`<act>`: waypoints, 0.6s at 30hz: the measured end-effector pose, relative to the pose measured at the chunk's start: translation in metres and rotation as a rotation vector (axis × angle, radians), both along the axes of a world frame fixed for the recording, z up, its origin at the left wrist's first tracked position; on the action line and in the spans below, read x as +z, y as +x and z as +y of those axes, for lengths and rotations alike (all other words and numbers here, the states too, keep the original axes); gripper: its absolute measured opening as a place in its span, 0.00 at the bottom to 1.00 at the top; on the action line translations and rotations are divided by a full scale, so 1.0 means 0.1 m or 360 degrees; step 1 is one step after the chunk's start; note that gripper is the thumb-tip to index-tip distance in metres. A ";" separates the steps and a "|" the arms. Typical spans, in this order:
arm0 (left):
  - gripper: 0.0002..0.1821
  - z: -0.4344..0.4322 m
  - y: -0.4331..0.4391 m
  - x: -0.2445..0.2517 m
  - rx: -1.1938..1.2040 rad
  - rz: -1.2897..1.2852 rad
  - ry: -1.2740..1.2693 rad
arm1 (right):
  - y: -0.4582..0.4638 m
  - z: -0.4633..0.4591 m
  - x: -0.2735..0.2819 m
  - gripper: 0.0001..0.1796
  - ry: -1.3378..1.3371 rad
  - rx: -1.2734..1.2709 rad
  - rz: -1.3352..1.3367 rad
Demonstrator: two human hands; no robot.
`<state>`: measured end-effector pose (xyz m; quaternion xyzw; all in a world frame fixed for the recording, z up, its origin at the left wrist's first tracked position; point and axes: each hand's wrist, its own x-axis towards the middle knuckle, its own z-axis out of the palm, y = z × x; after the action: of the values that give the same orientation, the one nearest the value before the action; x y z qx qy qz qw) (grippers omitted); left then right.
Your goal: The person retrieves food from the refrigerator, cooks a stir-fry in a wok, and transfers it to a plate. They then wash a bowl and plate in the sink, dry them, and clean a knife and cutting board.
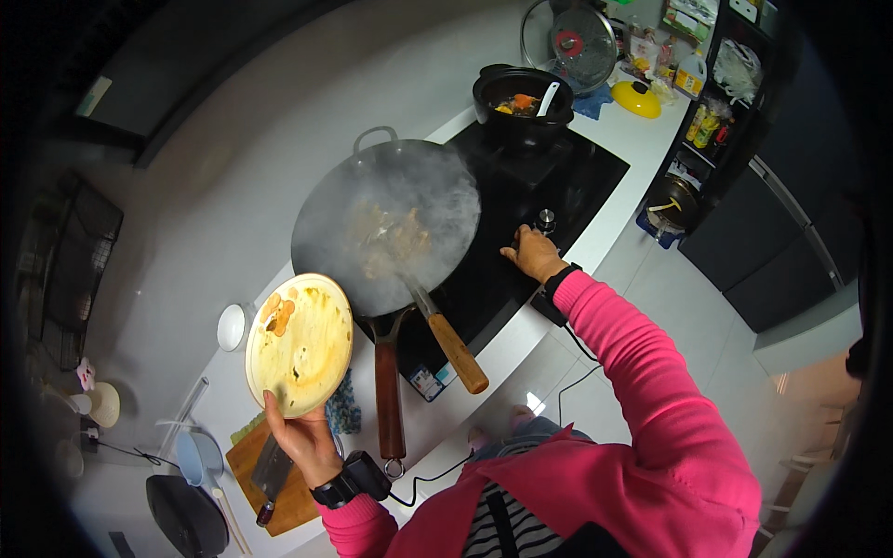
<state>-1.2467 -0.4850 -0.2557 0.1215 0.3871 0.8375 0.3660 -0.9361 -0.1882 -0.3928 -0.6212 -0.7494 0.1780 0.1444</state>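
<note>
My left hand (pixel 307 441) grips the lower rim of a cream plate (pixel 314 356), tilted up beside the wok and smeared with yellow-brown residue. My right hand (pixel 536 254) is at the cooktop's front controls, thumb and fingers pinched around what looks like a knob, mostly hidden by the hand. A second, metal knob (pixel 546 219) shows just beyond it. Steam rises from the large wok (pixel 317 209), blurring the brown food (pixel 391 237) inside. A wooden-handled spatula (pixel 453 349) rests in the wok, its blade hidden. The wok's own wooden handle (pixel 389 397) points towards me.
On the black cooktop (pixel 593 167), a dark pot (pixel 523 129) holds food and a white spoon. Behind it are a glass lid (pixel 586 52) and a yellow lid (pixel 636 100). At left lie a cleaver (pixel 272 469) on a wooden board (pixel 244 460), a white bowl (pixel 231 328) and a blue ladle (pixel 198 453).
</note>
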 end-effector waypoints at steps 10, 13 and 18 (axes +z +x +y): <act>0.30 -0.03 0.00 -0.04 0.0060 0.0016 -0.0025 | -0.01 0.19 -0.15 0.18 -0.0072 0.0208 -0.0311; 0.30 -0.05 0.00 -0.04 0.0078 0.0011 -0.0024 | 0.00 0.17 -0.01 0.17 0.0026 0.0388 -0.0296; 0.29 -0.10 -0.04 -0.04 0.0114 -0.0011 0.0007 | -0.02 -0.13 0.89 0.12 0.0319 0.0454 0.0481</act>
<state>-1.2504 -0.4954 -0.2599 0.1055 0.3882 0.8513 0.3368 -0.9386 -0.2008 -0.3040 -0.4577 -0.8134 0.2124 0.2894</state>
